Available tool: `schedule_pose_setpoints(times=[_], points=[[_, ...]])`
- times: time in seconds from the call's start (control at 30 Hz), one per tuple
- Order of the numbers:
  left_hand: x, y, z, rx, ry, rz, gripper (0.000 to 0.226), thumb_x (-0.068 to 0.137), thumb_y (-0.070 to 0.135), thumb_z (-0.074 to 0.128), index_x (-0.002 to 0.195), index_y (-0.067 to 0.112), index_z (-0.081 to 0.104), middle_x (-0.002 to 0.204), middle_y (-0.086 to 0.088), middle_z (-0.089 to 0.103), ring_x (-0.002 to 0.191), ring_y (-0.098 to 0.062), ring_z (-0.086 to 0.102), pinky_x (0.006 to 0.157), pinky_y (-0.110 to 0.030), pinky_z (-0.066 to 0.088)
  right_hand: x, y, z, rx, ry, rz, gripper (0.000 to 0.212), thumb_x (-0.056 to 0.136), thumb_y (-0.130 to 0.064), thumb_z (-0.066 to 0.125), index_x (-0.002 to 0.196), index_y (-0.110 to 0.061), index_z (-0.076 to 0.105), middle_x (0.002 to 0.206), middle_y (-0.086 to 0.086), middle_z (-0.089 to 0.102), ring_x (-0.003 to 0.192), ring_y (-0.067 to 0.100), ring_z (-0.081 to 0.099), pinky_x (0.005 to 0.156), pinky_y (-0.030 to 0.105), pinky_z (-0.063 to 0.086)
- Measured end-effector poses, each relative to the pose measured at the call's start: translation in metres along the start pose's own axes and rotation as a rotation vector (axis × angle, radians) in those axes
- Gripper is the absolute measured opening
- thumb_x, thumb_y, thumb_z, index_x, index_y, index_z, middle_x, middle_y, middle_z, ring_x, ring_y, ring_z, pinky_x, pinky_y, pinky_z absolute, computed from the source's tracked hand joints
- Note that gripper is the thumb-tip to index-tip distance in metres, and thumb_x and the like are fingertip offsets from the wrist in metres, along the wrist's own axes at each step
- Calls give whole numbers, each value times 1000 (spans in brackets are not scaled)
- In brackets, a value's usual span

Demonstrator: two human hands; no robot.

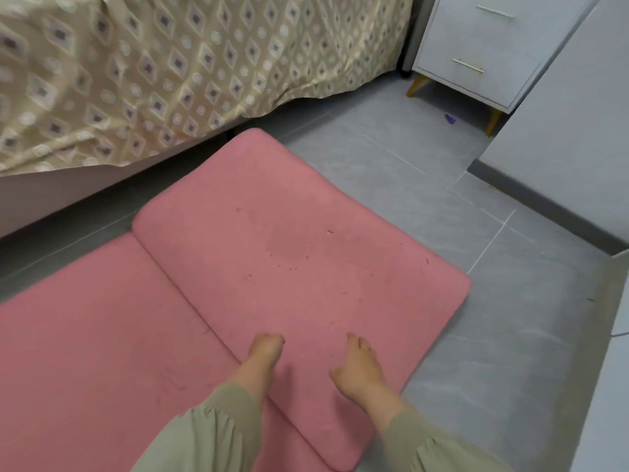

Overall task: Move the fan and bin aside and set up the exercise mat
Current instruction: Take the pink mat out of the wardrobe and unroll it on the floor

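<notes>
The pink exercise mat [299, 233] lies on the grey tiled floor beside the bed, with one section folded over onto the rest along a rounded fold running from the upper left to the bottom middle. My left hand [264, 349] rests on the upper layer just right of the fold, fingertips bent down onto the mat. My right hand [357, 367] lies on the same layer near its right edge, its fingers relaxed and pointing forward. Neither hand grips anything. The fan and the bin are out of view.
A bed with a beige diamond-patterned cover [153, 73] runs along the left and top. A white drawer cabinet on yellow legs [480, 56] stands at the top right beside a white wall [561, 137]. Grey floor tiles [476, 318] lie to the mat's right.
</notes>
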State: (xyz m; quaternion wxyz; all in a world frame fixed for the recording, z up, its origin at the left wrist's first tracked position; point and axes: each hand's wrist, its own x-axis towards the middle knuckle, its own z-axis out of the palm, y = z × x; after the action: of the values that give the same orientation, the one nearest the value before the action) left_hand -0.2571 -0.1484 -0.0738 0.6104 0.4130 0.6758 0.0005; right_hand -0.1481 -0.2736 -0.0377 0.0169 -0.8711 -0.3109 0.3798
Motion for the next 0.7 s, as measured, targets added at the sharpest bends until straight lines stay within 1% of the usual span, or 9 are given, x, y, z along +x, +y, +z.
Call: schedule_pose_setpoints(times=[0.07,0.17,0.27,0.33,0.4,0.47,0.5,0.6,0.7], points=[[19,-16,7,-25,13,31,55,89,3,52,142,5,35,147,-15,37,134,-31,36,112,-41,31,14,9,9,-52,2,-24,79,85,-31,57,149,-15,13,152,14,22,137,32,28,112,39,30],[36,-42,11,-25,114,86,54,86,0,52,139,8,42,144,-14,44,129,-29,44,107,-34,35,29,13,16,-29,-10,-6,77,85,-29,56,149,-16,14,148,14,28,134,33,32,109,39,33],[43,-52,10,-36,185,89,59,82,4,55,138,15,44,142,-15,44,126,-31,47,108,-37,37,38,11,25,-11,-60,-72,79,85,-26,56,150,-18,12,150,13,26,135,34,31,111,39,32],[39,-50,9,-53,254,58,66,82,7,57,144,16,35,145,-19,37,128,-36,43,108,-38,36,40,14,31,-35,-95,-116,81,85,-27,57,151,-20,10,153,11,23,137,33,29,112,39,30],[37,-51,9,-60,339,-4,77,82,9,59,149,19,21,146,-22,28,128,-41,39,106,-40,35,42,21,36,-57,-111,-143,82,85,-27,57,151,-21,10,155,9,20,139,30,26,114,36,27],[39,-53,9,-98,364,-73,84,81,12,61,150,20,13,146,-22,25,128,-42,38,107,-43,36,43,28,39,-68,-102,-164,82,84,-27,58,151,-20,10,157,8,17,142,27,22,116,33,22],[42,-55,10,-132,365,-93,85,80,12,62,150,19,13,146,-22,25,128,-42,37,106,-44,36,44,31,41,-72,-102,-176,83,84,-27,58,151,-20,10,157,8,15,143,26,20,116,32,21],[41,-53,6,-233,379,-129,79,78,13,64,145,10,23,143,-24,32,126,-42,40,104,-44,38,45,32,40,-53,-122,-193,89,81,-29,60,151,-22,5,158,7,13,144,26,17,116,31,19],[51,-57,-4,-344,409,-108,67,74,22,65,131,-4,42,133,-27,48,120,-40,49,100,-42,43,47,33,35,-47,-160,-207,97,79,-36,65,152,-22,3,158,6,12,144,24,16,117,29,18]])
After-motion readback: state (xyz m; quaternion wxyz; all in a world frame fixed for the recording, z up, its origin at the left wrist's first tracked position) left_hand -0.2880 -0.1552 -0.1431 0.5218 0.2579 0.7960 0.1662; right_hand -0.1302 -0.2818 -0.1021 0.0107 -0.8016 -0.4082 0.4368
